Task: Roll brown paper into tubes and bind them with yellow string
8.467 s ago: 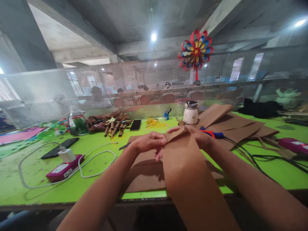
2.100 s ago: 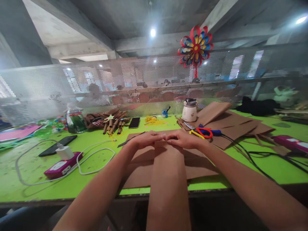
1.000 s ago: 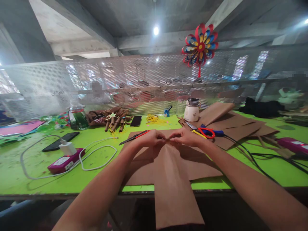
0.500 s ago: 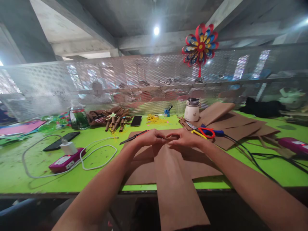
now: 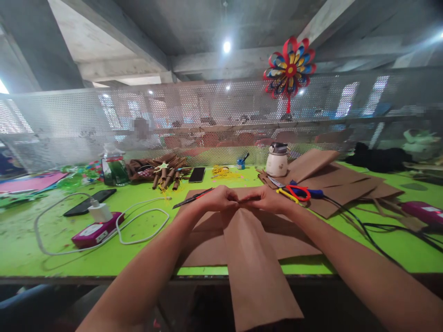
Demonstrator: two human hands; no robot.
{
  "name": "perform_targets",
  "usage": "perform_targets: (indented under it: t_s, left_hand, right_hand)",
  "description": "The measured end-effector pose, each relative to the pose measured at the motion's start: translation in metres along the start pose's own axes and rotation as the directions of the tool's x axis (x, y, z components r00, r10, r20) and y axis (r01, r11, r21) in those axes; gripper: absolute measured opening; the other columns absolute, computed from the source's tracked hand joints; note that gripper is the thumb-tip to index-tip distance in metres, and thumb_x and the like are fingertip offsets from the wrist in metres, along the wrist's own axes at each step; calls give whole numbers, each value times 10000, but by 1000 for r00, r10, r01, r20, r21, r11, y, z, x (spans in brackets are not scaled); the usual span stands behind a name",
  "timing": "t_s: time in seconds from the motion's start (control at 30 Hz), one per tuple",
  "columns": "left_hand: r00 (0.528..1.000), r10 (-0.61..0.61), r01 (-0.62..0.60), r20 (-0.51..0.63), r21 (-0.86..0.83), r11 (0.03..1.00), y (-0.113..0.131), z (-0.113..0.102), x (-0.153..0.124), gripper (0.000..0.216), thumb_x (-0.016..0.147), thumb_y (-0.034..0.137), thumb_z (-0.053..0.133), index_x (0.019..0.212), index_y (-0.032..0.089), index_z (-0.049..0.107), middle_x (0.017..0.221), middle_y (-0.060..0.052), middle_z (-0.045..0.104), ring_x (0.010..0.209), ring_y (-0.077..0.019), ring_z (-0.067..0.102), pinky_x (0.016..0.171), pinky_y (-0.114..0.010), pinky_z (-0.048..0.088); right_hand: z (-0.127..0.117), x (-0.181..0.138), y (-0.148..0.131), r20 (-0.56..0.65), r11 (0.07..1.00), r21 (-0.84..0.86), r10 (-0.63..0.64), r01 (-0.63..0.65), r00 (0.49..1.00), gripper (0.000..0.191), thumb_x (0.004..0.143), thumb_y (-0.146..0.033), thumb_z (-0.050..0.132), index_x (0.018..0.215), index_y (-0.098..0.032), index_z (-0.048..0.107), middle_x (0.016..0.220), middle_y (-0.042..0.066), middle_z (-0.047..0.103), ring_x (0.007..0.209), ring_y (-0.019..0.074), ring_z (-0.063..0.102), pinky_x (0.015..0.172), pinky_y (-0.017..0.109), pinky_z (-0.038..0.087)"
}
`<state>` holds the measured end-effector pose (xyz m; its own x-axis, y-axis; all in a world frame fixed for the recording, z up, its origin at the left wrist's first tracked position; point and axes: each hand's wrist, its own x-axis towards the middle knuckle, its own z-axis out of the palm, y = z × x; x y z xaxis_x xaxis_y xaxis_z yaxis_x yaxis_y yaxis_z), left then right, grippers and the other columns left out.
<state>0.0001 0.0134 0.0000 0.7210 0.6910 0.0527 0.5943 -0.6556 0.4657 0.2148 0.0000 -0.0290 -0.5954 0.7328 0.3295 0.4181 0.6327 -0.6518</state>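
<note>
A long strip of brown kraft paper (image 5: 258, 267) runs from my fingers toward me and hangs past the table's front edge. My left hand (image 5: 223, 199) pinches its far end from the left. From the right, my right hand (image 5: 266, 199) grips the same end, the fingertips of both hands nearly meeting. The far edge between the fingers looks folded or rolled, partly hidden by them. Beneath lies a larger brown paper sheet (image 5: 204, 253) flat on the table. A dark craft knife (image 5: 190, 199) rests by my left wrist, and scissors with red and yellow handles (image 5: 294, 191) lie beyond my right wrist.
On the green table (image 5: 145, 256) at left are a purple power strip (image 5: 98, 230), a white cable (image 5: 162, 216) and a phone (image 5: 90, 203). Rolled paper tubes (image 5: 168, 175), a second phone (image 5: 197, 174) and a white bottle (image 5: 277, 161) stand or lie behind. More brown paper (image 5: 353, 184) is stacked right.
The fingers of my right hand have closed in and straightened along the paper's far end. The strip's hanging part has shifted slightly right; the view has moved a little.
</note>
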Motion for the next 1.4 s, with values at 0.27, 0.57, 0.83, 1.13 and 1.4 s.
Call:
perform_targets:
  t_s: [0.27,0.57,0.83,1.13,1.4]
  left_hand:
    - [996,-35,57,83,-285,957,-11,-3,-3,408,810,503,487,801,129,650,679,2,533,620,-105,428,568,-221,328]
    - [984,-34,133,176,-584,801,-14,2,-4,276,797,380,579,927,154,672,789,-8,597,673,-102,442,620,-229,320]
    - [989,-76,134,127,-558,819,-9,3,-3,290,779,381,612,923,142,693,864,-30,643,720,-114,466,669,-240,331]
    - [992,-21,86,123,-551,830,1,0,-4,249,792,364,599,871,150,699,781,-5,610,679,-102,446,667,-239,314]
    - [986,-47,118,159,-471,874,6,-1,-5,287,786,406,573,824,133,651,683,18,506,637,-102,377,617,-241,277]
  right_hand:
    - [3,0,-6,-35,984,-105,-148,144,988,254,824,-285,560,1017,-229,715,980,21,723,853,187,675,776,279,515]
    - [0,-2,-10,-50,945,-222,-257,240,965,250,866,-276,529,1046,-251,701,1002,17,719,876,177,664,795,274,501]
    - [0,0,-8,-47,977,-85,-202,197,978,248,856,-247,524,1017,-229,712,1014,37,715,912,180,654,855,299,484]
    - [-15,-4,-10,128,951,275,106,-138,986,511,750,-315,644,1218,-126,565,851,58,662,735,154,597,660,291,491]
    - [-11,-2,-9,148,926,298,193,-230,970,353,780,-465,589,767,-116,644,593,-2,545,529,86,471,522,232,376]
